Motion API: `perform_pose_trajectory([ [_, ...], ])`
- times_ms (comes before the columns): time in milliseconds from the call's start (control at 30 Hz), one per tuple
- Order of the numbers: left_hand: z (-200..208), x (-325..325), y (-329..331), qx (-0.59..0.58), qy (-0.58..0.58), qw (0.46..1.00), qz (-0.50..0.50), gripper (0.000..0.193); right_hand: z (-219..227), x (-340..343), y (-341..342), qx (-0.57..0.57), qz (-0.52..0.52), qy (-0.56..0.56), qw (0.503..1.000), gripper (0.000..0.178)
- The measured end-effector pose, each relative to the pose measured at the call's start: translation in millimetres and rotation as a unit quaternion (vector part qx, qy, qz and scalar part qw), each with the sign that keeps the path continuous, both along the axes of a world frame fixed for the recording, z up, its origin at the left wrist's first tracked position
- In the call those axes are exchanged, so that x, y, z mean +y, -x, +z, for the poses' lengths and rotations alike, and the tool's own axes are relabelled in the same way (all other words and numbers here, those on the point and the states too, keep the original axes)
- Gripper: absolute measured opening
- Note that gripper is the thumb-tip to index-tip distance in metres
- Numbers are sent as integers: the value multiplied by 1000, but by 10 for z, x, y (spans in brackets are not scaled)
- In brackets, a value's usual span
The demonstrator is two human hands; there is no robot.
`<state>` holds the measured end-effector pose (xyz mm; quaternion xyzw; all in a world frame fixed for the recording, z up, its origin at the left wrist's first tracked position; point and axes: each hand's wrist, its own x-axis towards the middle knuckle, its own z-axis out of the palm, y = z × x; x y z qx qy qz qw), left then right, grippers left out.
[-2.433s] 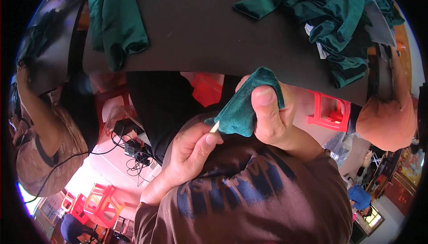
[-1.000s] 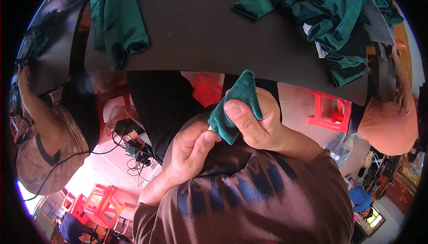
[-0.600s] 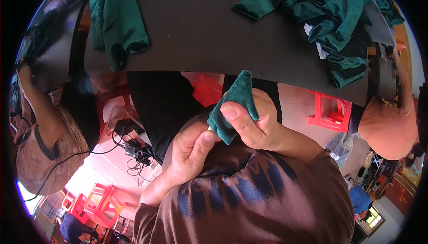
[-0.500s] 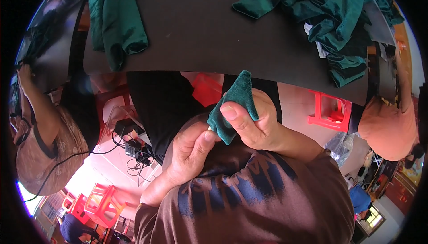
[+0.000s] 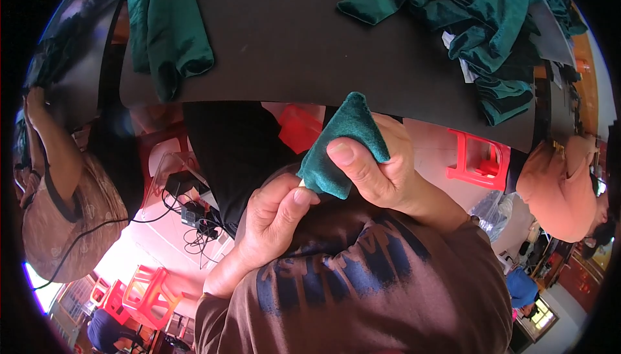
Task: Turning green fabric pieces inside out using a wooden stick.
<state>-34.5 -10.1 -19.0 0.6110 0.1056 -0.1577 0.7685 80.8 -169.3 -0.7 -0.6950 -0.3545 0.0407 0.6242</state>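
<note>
A small piece of dark green velvet fabric (image 5: 339, 171) is in my hands above my lap, just before the table's near edge. My right hand (image 5: 381, 170) grips it, thumb pressed flat on the front and fingers behind. The fabric stands up to a pointed corner, with another corner sticking out beside my thumb. My left hand (image 5: 275, 215) is closed in a pinch at the fabric's lower left end. A short bit of a thin pale stick (image 5: 302, 183) shows there between thumb and finger; the rest of it is hidden.
On the dark table (image 5: 272, 43) lie folded green velvet pieces (image 5: 171, 34) at left and a heap of green velvet (image 5: 479, 18) at right. Co-workers sit on both sides. Red stools (image 5: 479, 160), black cables and adapters (image 5: 194, 215) are on the floor.
The fabric has been pulled flatter and its tip stands higher and wider. My right hand has shifted slightly to the right; my left keeps its pinch. The co-worker at right has drawn an arm down.
</note>
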Motion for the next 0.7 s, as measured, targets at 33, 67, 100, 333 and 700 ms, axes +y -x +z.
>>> perform_pose_trajectory([
  [33, 0, 3, 0, 2, -1, 1000, 0, 26, 21, 2, -7, 1, -1, 4, 1000, 19],
  [67, 0, 4, 0, 3, -2, 1000, -1, 26, 31, 3, -11, 2, -2, 8, 1000, 19],
  [100, -3, 0, -1, 3, -1, 1000, -1, 26, 31, 8, -10, 2, -2, 8, 1000, 19],
  [333, -7, -2, -13, 2, -2, 1000, 8, 26, 26, 28, -24, 30, -12, 2, 999, 20],
  [700, -3, -2, -25, 6, -22, 1000, -11, 23, 17, 3, -46, 35, -20, -17, 999, 21],
])
